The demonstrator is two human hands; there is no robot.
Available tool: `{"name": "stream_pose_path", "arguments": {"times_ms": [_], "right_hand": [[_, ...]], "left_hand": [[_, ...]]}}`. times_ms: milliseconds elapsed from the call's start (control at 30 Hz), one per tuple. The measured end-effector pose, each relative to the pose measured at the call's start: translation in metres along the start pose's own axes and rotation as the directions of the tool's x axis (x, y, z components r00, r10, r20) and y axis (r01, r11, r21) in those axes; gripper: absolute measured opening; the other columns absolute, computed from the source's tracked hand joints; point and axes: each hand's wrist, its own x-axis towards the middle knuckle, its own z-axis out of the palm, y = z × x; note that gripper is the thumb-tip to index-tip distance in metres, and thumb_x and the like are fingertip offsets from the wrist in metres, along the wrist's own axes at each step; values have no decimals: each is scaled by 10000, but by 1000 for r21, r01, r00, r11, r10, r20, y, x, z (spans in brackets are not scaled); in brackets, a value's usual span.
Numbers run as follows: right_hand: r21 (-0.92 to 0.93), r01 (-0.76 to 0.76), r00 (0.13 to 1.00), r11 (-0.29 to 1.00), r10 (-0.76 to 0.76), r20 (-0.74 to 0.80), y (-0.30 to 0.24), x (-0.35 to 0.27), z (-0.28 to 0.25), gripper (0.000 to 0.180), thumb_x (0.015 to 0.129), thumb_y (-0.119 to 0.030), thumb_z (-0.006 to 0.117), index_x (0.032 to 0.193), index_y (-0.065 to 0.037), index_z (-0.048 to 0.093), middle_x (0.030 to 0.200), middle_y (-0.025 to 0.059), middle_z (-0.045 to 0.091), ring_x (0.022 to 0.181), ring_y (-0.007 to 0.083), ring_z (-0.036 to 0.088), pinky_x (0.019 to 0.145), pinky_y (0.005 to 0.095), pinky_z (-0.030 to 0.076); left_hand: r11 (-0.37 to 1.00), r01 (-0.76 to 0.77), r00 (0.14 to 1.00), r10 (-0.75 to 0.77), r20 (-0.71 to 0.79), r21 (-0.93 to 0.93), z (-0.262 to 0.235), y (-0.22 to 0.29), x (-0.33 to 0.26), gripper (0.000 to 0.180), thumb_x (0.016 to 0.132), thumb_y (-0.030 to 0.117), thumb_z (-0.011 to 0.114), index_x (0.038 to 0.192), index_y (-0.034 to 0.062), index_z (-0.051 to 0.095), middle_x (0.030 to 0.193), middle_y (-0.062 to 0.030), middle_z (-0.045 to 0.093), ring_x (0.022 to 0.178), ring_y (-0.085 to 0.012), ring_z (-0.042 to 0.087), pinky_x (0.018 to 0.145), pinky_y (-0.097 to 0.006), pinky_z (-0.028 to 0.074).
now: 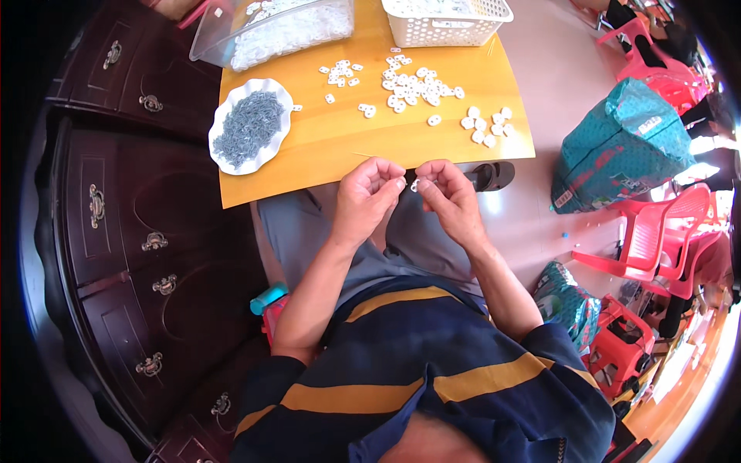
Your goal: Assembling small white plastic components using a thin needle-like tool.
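While your left hand [369, 193] and right hand [446, 194] meet just off the near edge of the yellow table [332, 143], both are pinched shut on one small white piece [414, 185] held between the fingertips. Whether it is joined yet is too small to tell. Loose white pieces [421, 85] lie scattered toward the far right corner, so I judge plenty remains. A white plate of grey metal parts [248, 127] sits at the left edge, and a clear tub [270, 31] and white basket [448, 19] stand along the far edge.
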Motion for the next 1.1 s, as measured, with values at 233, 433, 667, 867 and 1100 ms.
{"name": "stream_pose_path", "arguments": {"times_ms": [233,433,667,867,1100], "right_hand": [[50,4,1000,999,-5,17,4,0,-2,115,992,-68,646,1070,-31,570,924,-18,618,727,15,552,608,183,466],[5,8,1000,1000,-9,23,2,0,-4,91,1001,-52,636,1050,-45,560,893,-26,601,746,16,535,616,184,456],[0,-4,1000,1000,4,21,3,1,-5,82,991,-44,646,1016,-48,569,878,-28,604,727,9,532,609,180,453],[7,-1,1000,1000,1,19,4,1,-6,91,984,-43,657,1010,-49,571,875,-30,605,723,9,533,609,179,454],[-32,48,999,998,-48,-19,4,0,-6,117,966,-28,680,961,-52,566,822,-44,590,712,9,523,612,173,436]], "left_hand": [[992,-42,999,42,7,119,3,0,2,98,964,-19,631,1062,-15,635,841,18,644,698,-24,576,617,-197,464],[990,-45,999,43,23,137,3,-1,0,121,961,-23,636,1081,-15,640,867,18,654,728,-22,591,648,-192,476],[987,-56,998,54,18,150,1,-3,2,134,951,-21,658,1084,-9,646,898,12,666,769,-24,613,686,-189,496],[987,-49,999,46,21,156,1,-5,3,144,944,-18,668,1086,-6,648,913,3,675,784,-31,626,712,-195,512],[983,-53,999,51,13,175,4,-6,5,157,930,-11,681,1084,-1,649,911,-6,681,802,-42,635,738,-205,528]]}}
